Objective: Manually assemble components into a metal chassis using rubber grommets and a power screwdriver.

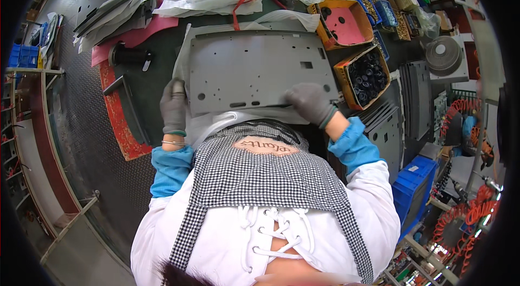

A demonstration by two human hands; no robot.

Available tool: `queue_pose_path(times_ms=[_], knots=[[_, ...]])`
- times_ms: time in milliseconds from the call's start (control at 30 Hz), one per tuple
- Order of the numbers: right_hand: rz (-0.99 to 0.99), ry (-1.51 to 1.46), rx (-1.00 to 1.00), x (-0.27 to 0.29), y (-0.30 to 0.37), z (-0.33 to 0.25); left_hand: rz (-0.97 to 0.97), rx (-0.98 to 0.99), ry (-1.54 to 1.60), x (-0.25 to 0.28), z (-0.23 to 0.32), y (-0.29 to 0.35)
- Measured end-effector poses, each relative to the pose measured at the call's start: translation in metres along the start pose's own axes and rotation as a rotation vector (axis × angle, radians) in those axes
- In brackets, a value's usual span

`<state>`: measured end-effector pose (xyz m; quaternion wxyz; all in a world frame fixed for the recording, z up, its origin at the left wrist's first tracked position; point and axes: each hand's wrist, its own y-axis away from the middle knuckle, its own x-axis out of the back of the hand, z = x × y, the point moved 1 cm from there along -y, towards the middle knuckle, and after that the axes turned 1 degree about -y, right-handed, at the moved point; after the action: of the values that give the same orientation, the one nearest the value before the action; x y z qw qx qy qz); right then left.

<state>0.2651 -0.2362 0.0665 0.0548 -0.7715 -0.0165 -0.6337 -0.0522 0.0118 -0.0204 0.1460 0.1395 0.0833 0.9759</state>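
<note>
Panel [254, 64], grey and punched with holes, lies flat between the worker's two gloved hands, on a white wrap [180, 67] that shows beyond its edges. From where I stand, the left hand [174, 107] is at the panel's left edge, fingers curled and bunched close together; I can't tell whether they pinch the metal or only rest against it. The right hand [311, 103] is over the near right part of the panel, blurred, its fingers drawn in; whether something small is tucked in there, or whether it touches the surface, I can't make out. Just right of that hand sits a bin [347, 91] full of black caps [369, 76]; beyond it, farther from the worker, another bin [355, 18] has a pink bottom and a few dark pieces [341, 19]. Left of the left hand lies a dark metal bar [133, 110]. I'd judge the step in hand to be steadying the panel on one side while working near its close edge on the other. The next move would call for a firm left hand and careful right fingertips, so the panel doesn't slip on the wrap.
</note>
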Motion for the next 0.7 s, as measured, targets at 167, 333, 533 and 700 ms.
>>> queue_pose_path(times_ms=[167,333,533,700], knots=[[0.324,0.188,0.036,0.12,-0.048,0.006,0.215,0.113,0.549,0.012,0.017,0.004],[0.488,0.178,0.006,0.183,-0.047,-0.004,-0.272,0.082,0.66,-0.017,0.093,0.021],[1.247,-0.884,-0.376,0.161,-0.053,-0.043,-0.841,0.494,0.714,-0.1,0.091,0.036],[0.816,-0.243,-0.284,0.084,-0.048,-0.034,-0.74,0.243,1.328,-0.092,0.096,0.017]])
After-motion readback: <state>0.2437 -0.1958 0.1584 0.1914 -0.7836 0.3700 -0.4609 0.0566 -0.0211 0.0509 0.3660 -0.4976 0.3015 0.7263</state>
